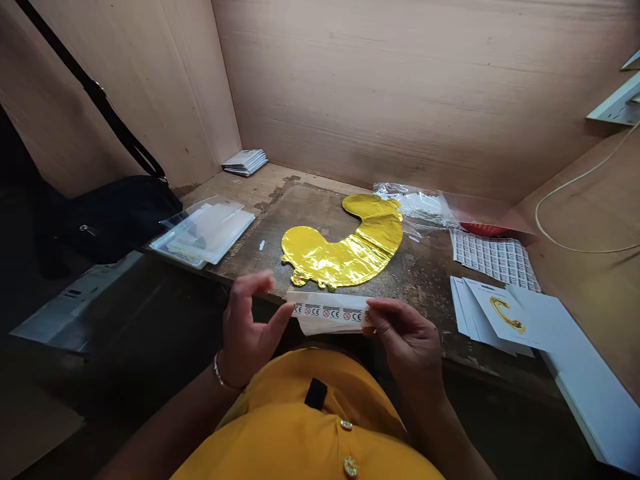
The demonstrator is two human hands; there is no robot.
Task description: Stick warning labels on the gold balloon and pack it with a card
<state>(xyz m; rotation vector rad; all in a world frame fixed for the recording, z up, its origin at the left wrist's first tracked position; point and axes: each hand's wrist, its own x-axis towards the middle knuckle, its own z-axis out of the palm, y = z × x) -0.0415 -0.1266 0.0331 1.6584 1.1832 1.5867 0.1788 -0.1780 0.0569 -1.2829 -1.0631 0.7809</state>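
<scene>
A strip of labels (330,321), thin, pale and smooth, stretches between the hands at the near edge of the desk (300,207). The right hand (407,337) pinches its right end between thumb and fingers. The left hand (253,327) is spread, thumb and forefinger well apart, with the thumb tip at the strip's left end; whether it presses there I cannot tell. "CE" repeats along the strip beside small red ringed symbols.

Just beyond lies a balloon (357,257) of shiny, crinkled gold foil, flat and curved like a C, on worn, stained wood. To its right are a sheet of labels (493,259) in close rows and stiff white cards (483,310), one picturing a golden "C". Glossy clear plastic sleeves (205,230) lie left.
</scene>
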